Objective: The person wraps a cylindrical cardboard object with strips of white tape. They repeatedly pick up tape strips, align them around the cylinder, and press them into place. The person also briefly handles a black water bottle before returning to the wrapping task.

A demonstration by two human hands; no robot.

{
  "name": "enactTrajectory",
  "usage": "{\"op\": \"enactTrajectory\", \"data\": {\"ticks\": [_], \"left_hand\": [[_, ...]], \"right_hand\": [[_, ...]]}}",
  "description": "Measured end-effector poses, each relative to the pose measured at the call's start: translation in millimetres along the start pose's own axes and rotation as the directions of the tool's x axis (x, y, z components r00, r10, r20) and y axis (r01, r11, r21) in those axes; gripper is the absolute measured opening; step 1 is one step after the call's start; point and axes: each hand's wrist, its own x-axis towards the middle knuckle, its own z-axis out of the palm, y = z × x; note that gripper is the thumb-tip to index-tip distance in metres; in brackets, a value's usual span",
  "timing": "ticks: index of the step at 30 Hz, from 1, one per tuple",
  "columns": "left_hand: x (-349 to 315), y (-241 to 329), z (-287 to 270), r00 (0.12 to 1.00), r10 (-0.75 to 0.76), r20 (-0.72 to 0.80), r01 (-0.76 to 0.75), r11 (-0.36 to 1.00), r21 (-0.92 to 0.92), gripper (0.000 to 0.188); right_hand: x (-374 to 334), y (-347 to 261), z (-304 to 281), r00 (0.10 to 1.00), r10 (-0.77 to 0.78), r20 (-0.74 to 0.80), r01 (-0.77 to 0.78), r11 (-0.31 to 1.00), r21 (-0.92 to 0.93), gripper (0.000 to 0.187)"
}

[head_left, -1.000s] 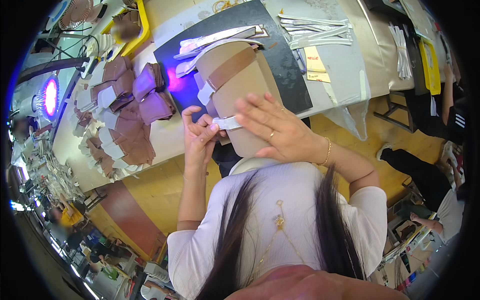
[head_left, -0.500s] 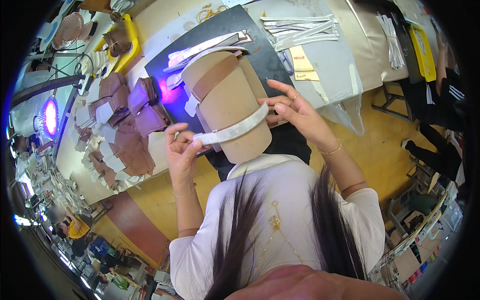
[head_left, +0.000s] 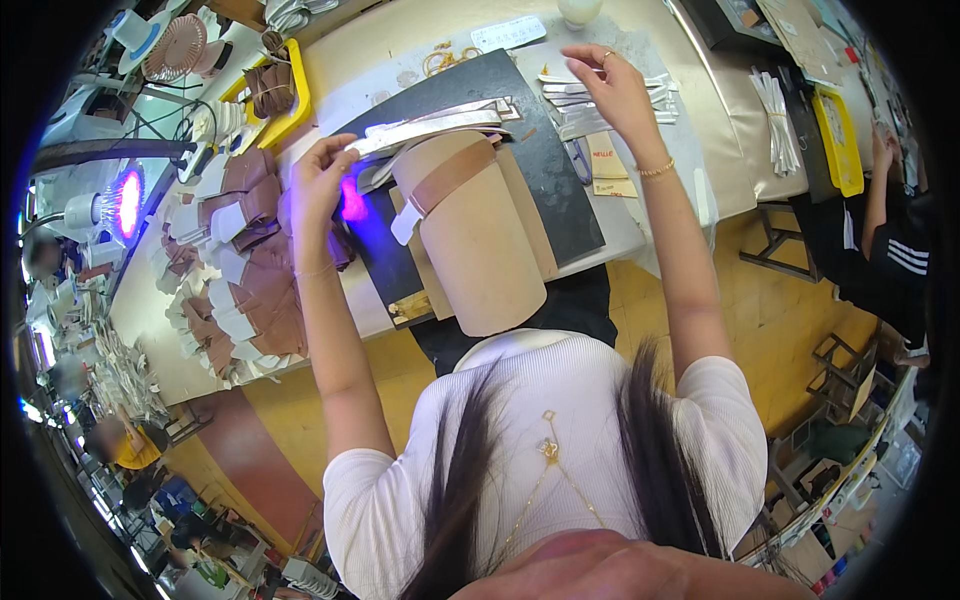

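A tan, half-round form [head_left: 480, 240] lies on a dark board [head_left: 560, 200] in front of me. A brown band [head_left: 450, 175] crosses its far part, with a white tab [head_left: 406, 222] at the band's left end. Beyond the form several pale strips [head_left: 440, 125] are laid across the board. My left hand [head_left: 322, 175] is at their left end, thumb and fingertips closed on a strip end. My right hand [head_left: 615, 92] is raised over a pile of white strips [head_left: 570, 112], fingers apart and nothing visible in them.
Stacked brown and white pieces [head_left: 250, 270] cover the table's left side. A lit lamp [head_left: 125, 203] throws violet light there. Yellow trays [head_left: 298, 95] stand at the far left and right. Yellow notes [head_left: 608, 165] lie right of the board. Another person's arm [head_left: 880, 180] is at the far right.
Both hands have moved away from the form's near end. The pale strip held across it is gone from there. My left hand went to the far strips, my right hand up over the white pile.
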Motion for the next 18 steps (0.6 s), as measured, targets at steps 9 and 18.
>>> {"op": "enactTrajectory", "data": {"ticks": [9, 18], "left_hand": [[-36, -3, 3, 0.977, 0.142, -0.158, -0.126, 0.986, 0.11, 0.023], [-110, 5, 29, 0.939, -0.138, 0.316, 0.312, 0.73, -0.607, 0.028]], "right_hand": [[27, 53, -26, 0.887, -0.138, 0.441, 0.419, 0.646, -0.639, 0.016], [38, 43, -22, 0.967, -0.226, 0.118, 0.254, 0.883, -0.395, 0.013]]}}
